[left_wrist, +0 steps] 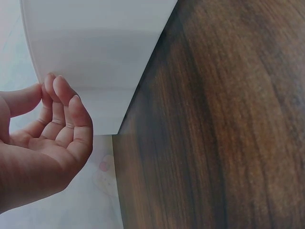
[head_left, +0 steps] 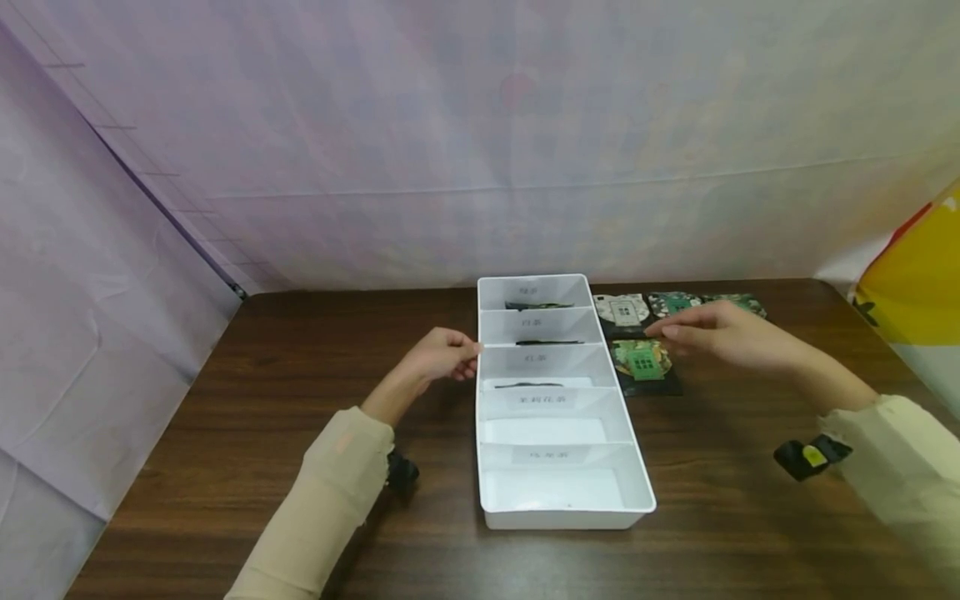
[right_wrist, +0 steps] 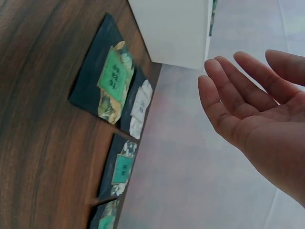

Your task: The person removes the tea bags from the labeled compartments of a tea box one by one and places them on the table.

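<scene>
A long white divided tray (head_left: 567, 518) stands on the table, with printed labels on its compartment walls. My left hand (head_left: 444, 354) pinches its left rim between thumb and fingertips, as the left wrist view shows. Dark flat packets stand in the three far compartments, one of them a thin dark packet (head_left: 528, 385); the two near compartments hold nothing. Over the packets right of the tray, my right hand (head_left: 723, 333) hovers with fingers extended and nothing in them. Nearest below it lie a black packet with a green label (right_wrist: 113, 76) and one with a white label (right_wrist: 141, 107).
Two more green-labelled packets (right_wrist: 123, 167) lie farther right along the back of the brown wooden table (head_left: 247, 467). A pale cloth (head_left: 450, 150) hangs behind the table. A yellow and red item (head_left: 918, 275) is at the right edge.
</scene>
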Tool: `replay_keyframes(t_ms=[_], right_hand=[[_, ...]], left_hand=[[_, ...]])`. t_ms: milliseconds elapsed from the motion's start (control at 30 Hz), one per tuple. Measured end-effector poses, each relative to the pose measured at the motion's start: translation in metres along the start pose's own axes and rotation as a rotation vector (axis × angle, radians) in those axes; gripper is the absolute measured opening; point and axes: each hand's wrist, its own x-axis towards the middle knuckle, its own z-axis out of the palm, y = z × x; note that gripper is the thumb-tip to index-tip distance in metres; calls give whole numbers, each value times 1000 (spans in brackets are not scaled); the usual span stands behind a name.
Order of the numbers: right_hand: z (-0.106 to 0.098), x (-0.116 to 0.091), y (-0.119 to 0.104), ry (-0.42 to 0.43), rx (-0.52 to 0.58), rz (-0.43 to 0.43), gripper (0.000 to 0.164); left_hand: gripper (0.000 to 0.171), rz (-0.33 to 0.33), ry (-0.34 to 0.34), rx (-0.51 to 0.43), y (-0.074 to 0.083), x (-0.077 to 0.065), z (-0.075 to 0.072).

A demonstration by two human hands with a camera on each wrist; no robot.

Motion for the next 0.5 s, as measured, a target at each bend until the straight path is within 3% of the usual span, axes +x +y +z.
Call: replay_keyframes(t_ms=[100,300,500], right_hand=[[0,2,-5,-10,24,-17,30],[1,6,-17,-7,-58,-36,31],[8,12,-28,-27,-70,-71,30]], left_hand=[[20,-3,1,1,1,0,0],[20,0,0,6,1,0,0],[20,3,2,5,0,0,0]])
